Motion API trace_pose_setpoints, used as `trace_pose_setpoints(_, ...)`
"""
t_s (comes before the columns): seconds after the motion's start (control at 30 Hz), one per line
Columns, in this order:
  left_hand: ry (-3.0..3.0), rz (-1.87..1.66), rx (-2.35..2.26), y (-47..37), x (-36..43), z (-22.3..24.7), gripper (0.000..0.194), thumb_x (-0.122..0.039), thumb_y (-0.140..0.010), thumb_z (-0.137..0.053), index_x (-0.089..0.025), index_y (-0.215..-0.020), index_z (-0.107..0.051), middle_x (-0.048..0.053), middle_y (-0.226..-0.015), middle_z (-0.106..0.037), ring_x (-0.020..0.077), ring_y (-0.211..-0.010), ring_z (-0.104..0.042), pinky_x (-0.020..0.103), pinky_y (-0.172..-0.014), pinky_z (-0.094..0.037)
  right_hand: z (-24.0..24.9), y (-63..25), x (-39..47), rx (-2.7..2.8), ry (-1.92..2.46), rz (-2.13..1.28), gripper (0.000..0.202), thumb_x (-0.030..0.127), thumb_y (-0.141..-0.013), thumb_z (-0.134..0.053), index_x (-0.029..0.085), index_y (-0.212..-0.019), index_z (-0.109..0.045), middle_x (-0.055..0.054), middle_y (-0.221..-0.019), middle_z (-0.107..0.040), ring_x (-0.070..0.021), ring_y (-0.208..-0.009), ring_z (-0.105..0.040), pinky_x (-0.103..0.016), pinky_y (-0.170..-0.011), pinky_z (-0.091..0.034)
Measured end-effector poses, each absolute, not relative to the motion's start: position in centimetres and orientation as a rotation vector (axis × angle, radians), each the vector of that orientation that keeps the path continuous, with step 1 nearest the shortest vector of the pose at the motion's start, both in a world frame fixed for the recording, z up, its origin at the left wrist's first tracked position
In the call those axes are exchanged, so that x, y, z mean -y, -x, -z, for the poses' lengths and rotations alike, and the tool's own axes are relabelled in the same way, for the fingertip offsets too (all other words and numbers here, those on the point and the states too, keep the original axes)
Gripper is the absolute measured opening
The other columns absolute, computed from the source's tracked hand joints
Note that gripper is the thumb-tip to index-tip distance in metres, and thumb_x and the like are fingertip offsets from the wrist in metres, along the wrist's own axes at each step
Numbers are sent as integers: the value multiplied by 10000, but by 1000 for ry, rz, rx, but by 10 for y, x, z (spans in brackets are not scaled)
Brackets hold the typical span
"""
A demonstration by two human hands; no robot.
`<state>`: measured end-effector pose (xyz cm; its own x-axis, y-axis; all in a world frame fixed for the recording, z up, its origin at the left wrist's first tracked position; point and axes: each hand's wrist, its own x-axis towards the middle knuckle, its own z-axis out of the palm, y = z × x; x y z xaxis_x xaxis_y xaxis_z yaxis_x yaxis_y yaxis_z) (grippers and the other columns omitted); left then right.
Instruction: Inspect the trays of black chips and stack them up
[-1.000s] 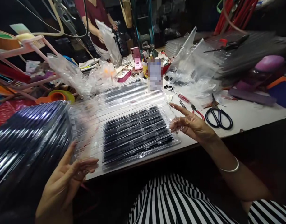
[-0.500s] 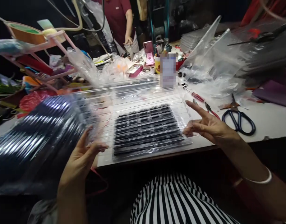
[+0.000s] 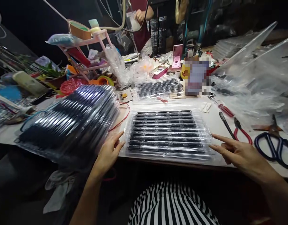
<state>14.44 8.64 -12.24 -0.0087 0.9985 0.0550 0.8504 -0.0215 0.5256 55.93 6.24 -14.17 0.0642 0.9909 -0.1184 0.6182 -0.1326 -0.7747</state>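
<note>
Raised earlier, the clear cover (image 3: pixel 204 120) now lies over black strips (image 3: pixel 166 129) in the mid-frame tray (image 3: pixel 167 156). Left hand (image 3: pixel 110 153) and right hand (image 3: pixel 238 154), fingers narrowly parted, flank it.

The clear ribbed plastic tray (image 3: pixel 203 125), raised over the black strips (image 3: pixel 166 132) a second ago, now lies down over them, left hand (image 3: pixel 110 151) and right hand (image 3: pixel 239 154) lowered to its sides, the red tie (image 3: pixel 163 100) beyond exposed, and a co-worker's hand (image 3: pixel 139 15) lifted to the chest.

Clear tray (image 3: pixel 202 128) (ribbed) between hands (image 3: pixel 240 156)
</note>
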Motion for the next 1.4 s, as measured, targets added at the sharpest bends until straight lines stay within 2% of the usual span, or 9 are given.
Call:
trace_pose_setpoints(0.07,-1957,-609,-1948,-146,-92,119,504,-433,-889,-417,-131,-1269,-556,80,-937,-612,193,-793,-585,314,-745,-462,142,-558,-72,1675,1873,-625,686,679,-798,-492,135,-1195,-624,2,-531,-555,-187,-469,-511,-372,-526,-452)
trace_pose_setpoints(0.17,-2093,-599,-1919,-155,-108,117,563,-465,-916,-344,-94,-1308,-506,148,-1222,-552,241,-1109,-542,363,-966,-409,145,-549,-96,1843,1798,-132,720,665,-872,-337,110,-1274,-557,-158,-1029,-663,-307,-875,-633,-475,-764,-486)
trace_pose_setpoints(0.23,-2253,-490,-1837,-164,-121,118,605,-489,-922,-325,-91,-1363,-438,159,-1378,-463,264,-1294,-402,401,-1077,-304,149,-538,-112,2071,1681,25,723,647,-896,-271,121,-1338,-496,-210,-1331,-509,-367,-1188,-500,-532,-918,-418)
trace_pose_setpoints(0.33,-2370,-200,-1820,-175,-134,123,665,-544,-916,-313,-116,-1424,-346,155,-1509,-300,309,-1400,-216,472,-1115,-229,156,-516,-126,2399,1636,-17,686,635,-900,-285,196,-1412,-406,-187,-1499,-303,-398,-1374,-239,-573,-1005,-327)
trace_pose_setpoints(0.57,-2565,-19,-1819,-178,-139,147,727,-576,-915,-260,-74,-1439,-296,197,-1525,-221,333,-1417,-107,528,-1114,-202,149,-497,-126,2574,1777,-52,728,644,-877,-361,217,-1462,-290,-183,-1541,-121,-414,-1397,-32,-604,-1083,-143)
trace_pose_setpoints(0.87,-2540,-55,-1922,-176,-138,162,698,-573,-910,-285,-151,-1465,-259,148,-1547,-193,368,-1414,-47,520,-1084,-270,140,-508,-137,2653,1637,-406,804,695,-860,-308,201,-1485,-199,-169,-1544,26,-371,-1395,86,-614,-1088,-85)
trace_pose_setpoints(1.0,-2557,-13,-1906,-174,-140,158,709,-569,-911,-286,-127,-1464,-249,165,-1540,-199,354,-1415,-67,530,-1076,-283,125,-514,-142,2565,1573,-593,750,668,-895,-199,212,-1490,-172,-121,-1562,-48,-311,-1422,30,-601,-1098,-73)
trace_pose_setpoints(1.2,-2522,89,-1936,-179,-139,147,655,-524,-924,-294,-163,-1468,-244,98,-1544,-192,387,-1404,-96,575,-1060,-280,104,-515,-151,2201,1576,-424,696,574,-946,-139,128,-1472,-230,-135,-1543,-199,-246,-1429,-121,-522,-1130,-92)
trace_pose_setpoints(1.4,-2622,147,-1745,-200,-130,145,602,-489,-945,-248,-197,-1470,-214,55,-1547,-152,305,-1422,-84,555,-1102,-208,120,-511,-150,2264,1539,-364,680,538,-961,-129,92,-1460,-250,-154,-1532,-220,-228,-1426,-145,-502,-1134,-101)
